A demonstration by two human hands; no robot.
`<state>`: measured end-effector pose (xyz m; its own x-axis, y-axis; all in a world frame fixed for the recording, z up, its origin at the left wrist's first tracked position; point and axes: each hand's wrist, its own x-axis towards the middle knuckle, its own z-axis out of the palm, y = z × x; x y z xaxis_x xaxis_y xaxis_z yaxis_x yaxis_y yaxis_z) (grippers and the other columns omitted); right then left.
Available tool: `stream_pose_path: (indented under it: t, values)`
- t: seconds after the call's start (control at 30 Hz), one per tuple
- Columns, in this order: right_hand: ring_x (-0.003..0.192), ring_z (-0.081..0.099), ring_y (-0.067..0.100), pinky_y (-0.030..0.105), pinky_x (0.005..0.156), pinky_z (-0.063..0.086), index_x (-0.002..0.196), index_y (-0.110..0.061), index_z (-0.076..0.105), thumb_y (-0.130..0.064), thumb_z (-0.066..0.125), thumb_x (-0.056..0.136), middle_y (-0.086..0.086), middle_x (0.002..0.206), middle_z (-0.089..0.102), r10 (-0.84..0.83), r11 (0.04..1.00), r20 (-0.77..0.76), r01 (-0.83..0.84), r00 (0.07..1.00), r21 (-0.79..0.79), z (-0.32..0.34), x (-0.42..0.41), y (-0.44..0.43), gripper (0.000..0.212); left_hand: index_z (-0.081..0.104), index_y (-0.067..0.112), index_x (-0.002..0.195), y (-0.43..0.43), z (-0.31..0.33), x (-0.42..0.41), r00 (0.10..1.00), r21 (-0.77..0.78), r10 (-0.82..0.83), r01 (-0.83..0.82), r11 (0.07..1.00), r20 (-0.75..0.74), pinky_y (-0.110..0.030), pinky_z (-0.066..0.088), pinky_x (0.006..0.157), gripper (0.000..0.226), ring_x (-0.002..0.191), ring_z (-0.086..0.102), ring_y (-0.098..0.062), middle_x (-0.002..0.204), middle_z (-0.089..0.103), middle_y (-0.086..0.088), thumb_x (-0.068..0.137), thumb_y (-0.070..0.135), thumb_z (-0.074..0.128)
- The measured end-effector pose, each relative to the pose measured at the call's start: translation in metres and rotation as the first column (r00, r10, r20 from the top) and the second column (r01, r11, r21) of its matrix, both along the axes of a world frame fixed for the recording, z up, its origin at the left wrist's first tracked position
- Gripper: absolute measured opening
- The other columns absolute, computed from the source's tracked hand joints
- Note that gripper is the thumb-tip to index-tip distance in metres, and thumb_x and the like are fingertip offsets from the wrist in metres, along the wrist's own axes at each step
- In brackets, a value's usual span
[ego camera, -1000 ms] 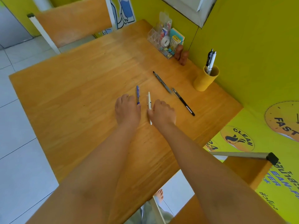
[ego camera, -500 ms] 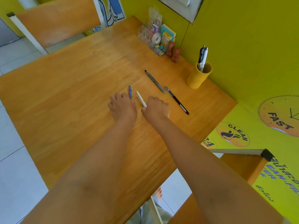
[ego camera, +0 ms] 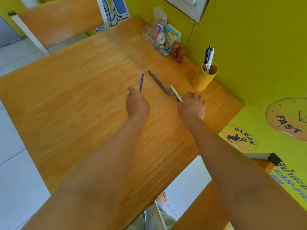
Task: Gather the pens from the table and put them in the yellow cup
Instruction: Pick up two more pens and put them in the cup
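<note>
Both hands are closed around pens over the wooden table [ego camera: 69,100], which has lots of bare room on its left side and a yellow wall close on the right. Left hand [ego camera: 137,106] pinches the blue pen [ego camera: 141,82], which points up and away, and right hand [ego camera: 191,107] grips the white pen [ego camera: 176,94], slanting back to the left. One grey pen [ego camera: 159,83] lies slanted on the wood between them, and the yellow cup [ego camera: 204,78] stands near the wall with two pens inside.
</note>
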<state>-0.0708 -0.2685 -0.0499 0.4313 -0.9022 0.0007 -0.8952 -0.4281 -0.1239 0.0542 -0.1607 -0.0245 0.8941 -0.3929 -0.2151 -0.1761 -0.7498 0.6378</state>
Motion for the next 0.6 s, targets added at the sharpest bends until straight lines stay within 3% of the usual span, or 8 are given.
stream_pose_path:
  t: [0.1, 0.2, 0.37, 0.5, 0.6]
  values:
    - [0.11, 0.055, 0.031, 0.042, 0.09, 0.043, 0.12, -0.007, 0.053, -0.015, 0.044, 0.096, 0.013, 0.117, 0.061, 0.035, 0.999, -0.017, -0.035, 0.999, -0.004, 0.0, 0.004, -0.002, 0.027, 0.033, 0.005, 0.123, -0.007, 0.003, -0.003, 0.997, -0.058, 0.013, -0.018, 0.998, -0.076, -0.028, 0.031, 0.049, 0.022, 0.078, 0.051, -0.024, 0.11, 0.054, -0.016, 0.102, 0.01, 0.035]
    - [0.113, 0.054, 0.03, 0.041, 0.094, 0.041, 0.123, -0.008, 0.052, -0.014, 0.045, 0.096, 0.013, 0.122, 0.059, 0.078, 0.997, -0.088, -0.079, 0.993, -0.015, 0.002, 0.007, -0.004, 0.029, 0.034, 0.009, 0.125, -0.012, 0.002, -0.004, 0.986, -0.136, -0.007, -0.016, 0.991, -0.169, -0.028, 0.033, 0.051, 0.026, 0.078, 0.049, -0.023, 0.107, 0.051, -0.013, 0.099, 0.005, 0.033]
    - [0.109, 0.057, 0.031, 0.039, 0.09, 0.043, 0.118, -0.006, 0.057, -0.01, 0.052, 0.094, 0.015, 0.118, 0.062, 0.124, 0.99, -0.247, -0.138, 0.961, -0.038, 0.008, 0.011, -0.004, 0.025, 0.049, 0.015, 0.118, -0.015, -0.002, -0.005, 0.966, -0.245, -0.071, 0.008, 0.97, -0.25, -0.032, 0.034, 0.057, 0.026, 0.061, 0.042, -0.019, 0.072, 0.047, 0.002, 0.104, 0.029, 0.032]
    - [0.106, 0.059, 0.031, 0.037, 0.087, 0.046, 0.119, -0.005, 0.057, -0.006, 0.058, 0.091, 0.015, 0.115, 0.062, 0.124, 0.991, -0.282, -0.132, 0.951, -0.009, 0.014, 0.007, -0.004, 0.028, 0.06, 0.015, 0.111, -0.017, 0.0, -0.008, 0.915, -0.359, -0.098, -0.054, 0.932, -0.39, -0.033, 0.042, 0.068, 0.026, 0.076, 0.052, -0.018, 0.077, 0.052, 0.005, 0.102, 0.028, 0.04]
    - [0.105, 0.06, 0.031, 0.038, 0.083, 0.048, 0.119, -0.006, 0.057, -0.005, 0.054, 0.092, 0.014, 0.114, 0.061, 0.081, 0.996, -0.173, -0.072, 0.982, 0.058, 0.023, 0.0, -0.005, 0.027, 0.066, 0.017, 0.102, -0.018, 0.005, -0.009, 0.908, -0.408, -0.125, -0.055, 0.911, -0.401, -0.033, 0.05, 0.077, 0.016, 0.079, 0.059, -0.019, 0.083, 0.061, 0.002, 0.097, 0.021, 0.051]
